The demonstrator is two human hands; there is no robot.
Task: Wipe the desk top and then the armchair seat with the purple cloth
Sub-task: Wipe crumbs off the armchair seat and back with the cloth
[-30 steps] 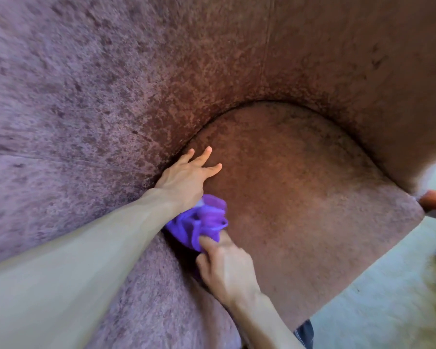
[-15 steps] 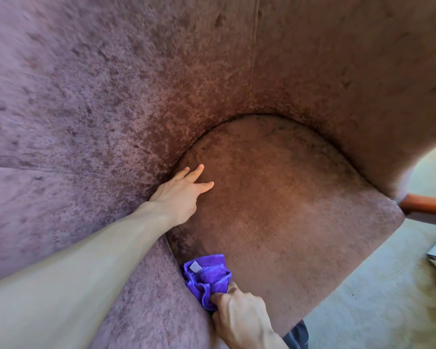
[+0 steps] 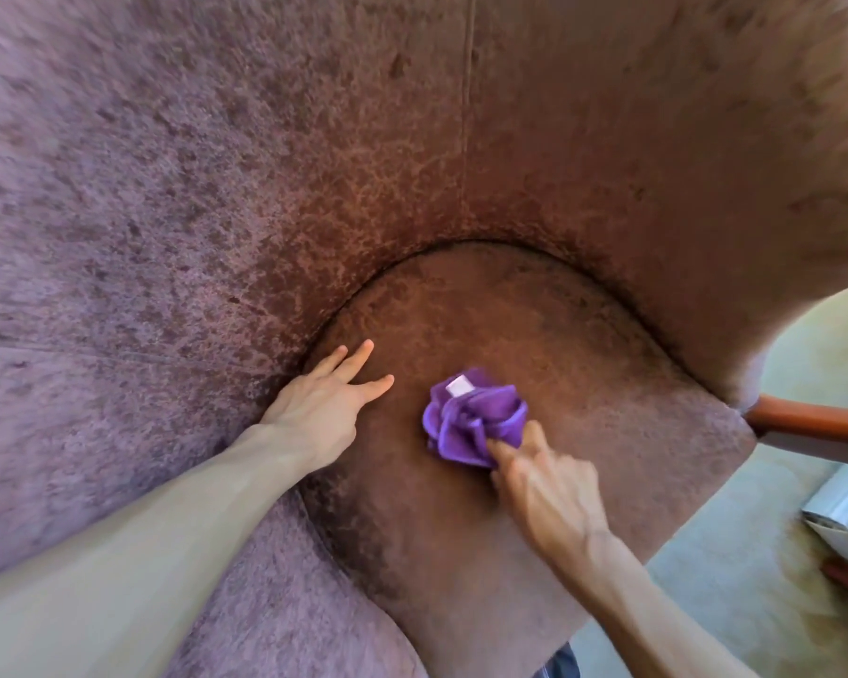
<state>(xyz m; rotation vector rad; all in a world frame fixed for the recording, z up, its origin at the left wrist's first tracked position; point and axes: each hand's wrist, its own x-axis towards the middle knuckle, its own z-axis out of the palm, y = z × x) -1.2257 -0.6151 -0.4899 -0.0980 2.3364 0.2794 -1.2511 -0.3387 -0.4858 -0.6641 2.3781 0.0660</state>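
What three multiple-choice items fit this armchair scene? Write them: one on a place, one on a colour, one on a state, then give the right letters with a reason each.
1. Where does the cloth lie?
A. on the armchair seat
B. on the carpet
C. on the armchair's back

2. What colour is the cloth's small sewn tag?
A. black
B. white
C. red

3. What is the left hand doing?
A. gripping the cloth
B. raised clear of the armchair
C. resting flat on the seat, fingers spread

Key: 1 A, since the bunched cloth sits on the seat cushion under the right hand. 2 B, since a pale white patch shows on the cloth's far edge. 3 C, since the left hand lies open near the seat's inner edge, apart from the cloth, which the right hand alone pinches.
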